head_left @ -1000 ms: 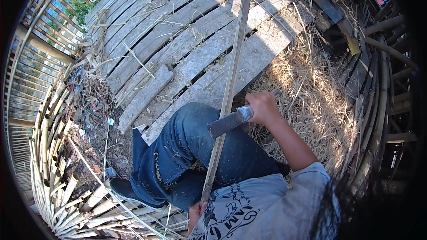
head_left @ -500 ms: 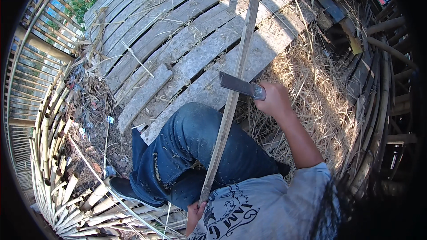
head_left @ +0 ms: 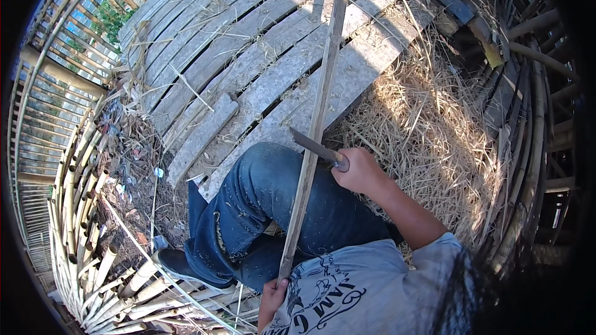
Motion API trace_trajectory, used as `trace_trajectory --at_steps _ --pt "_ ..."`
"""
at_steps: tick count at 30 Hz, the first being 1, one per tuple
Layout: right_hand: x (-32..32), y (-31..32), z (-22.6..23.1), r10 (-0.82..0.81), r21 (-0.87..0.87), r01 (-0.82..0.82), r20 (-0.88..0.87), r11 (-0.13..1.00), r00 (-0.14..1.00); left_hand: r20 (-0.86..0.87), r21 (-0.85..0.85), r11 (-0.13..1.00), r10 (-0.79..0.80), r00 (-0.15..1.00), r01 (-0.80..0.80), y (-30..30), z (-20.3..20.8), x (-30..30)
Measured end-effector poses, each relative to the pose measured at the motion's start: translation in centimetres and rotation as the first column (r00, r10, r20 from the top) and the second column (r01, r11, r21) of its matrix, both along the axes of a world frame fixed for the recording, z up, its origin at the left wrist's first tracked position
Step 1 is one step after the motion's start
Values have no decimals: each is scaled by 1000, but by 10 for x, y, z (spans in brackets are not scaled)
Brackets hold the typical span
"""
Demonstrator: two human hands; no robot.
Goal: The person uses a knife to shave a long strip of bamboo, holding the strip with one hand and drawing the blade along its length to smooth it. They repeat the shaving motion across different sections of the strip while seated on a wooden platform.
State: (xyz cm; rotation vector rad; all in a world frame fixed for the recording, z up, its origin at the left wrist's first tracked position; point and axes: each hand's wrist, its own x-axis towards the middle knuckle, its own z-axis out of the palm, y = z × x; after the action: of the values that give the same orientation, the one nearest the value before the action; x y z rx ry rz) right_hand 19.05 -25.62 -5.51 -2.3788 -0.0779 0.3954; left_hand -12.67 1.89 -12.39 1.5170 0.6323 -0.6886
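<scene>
A long, narrow wooden strip [head_left: 318, 108] slants across my bent, jeans-covered knee, from my waist up over the plank platform. Its near end is gripped in my left hand [head_left: 272, 296], closed with the thumb on top. My right hand [head_left: 361, 172] is wrapped round the handle of a machete-like knife with a broad, blunt-ended dark blade [head_left: 310, 145]. That blade crosses the strip just beyond the knee; whether it touches the wood I cannot tell. Most of the handle is hidden by my fingers.
A slatted wooden platform [head_left: 248, 80] strewn with straw lies ahead, a short loose board [head_left: 205, 136] on its near edge. Dry straw [head_left: 434, 142] is heaped at the right. Cut bamboo poles [head_left: 74, 229] are stacked at the left, by a bamboo fence [head_left: 56, 105].
My right hand has moved nearer to me and slightly left, bringing the knife down along the strip towards the knee. My left hand keeps its hold on the strip's end.
</scene>
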Motion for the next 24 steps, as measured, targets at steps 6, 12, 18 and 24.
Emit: trace_trajectory --at_steps 6,12,18,24 --pt "-34 -10 -15 64 -26 -65 -17 998 998 17 65 998 -10 1000 9 -1 -15 -4" --pt "2 -22 -23 159 -301 -123 98 946 982 129 205 979 -50 990 22 -12 -6 -2" --pt "37 -29 -16 52 -323 -25 76 946 996 189 309 951 -72 979 10 -18 0 -2" --pt "88 -62 3 -208 -228 247 184 942 961 170 282 957 -126 977 74 -17 5 6"
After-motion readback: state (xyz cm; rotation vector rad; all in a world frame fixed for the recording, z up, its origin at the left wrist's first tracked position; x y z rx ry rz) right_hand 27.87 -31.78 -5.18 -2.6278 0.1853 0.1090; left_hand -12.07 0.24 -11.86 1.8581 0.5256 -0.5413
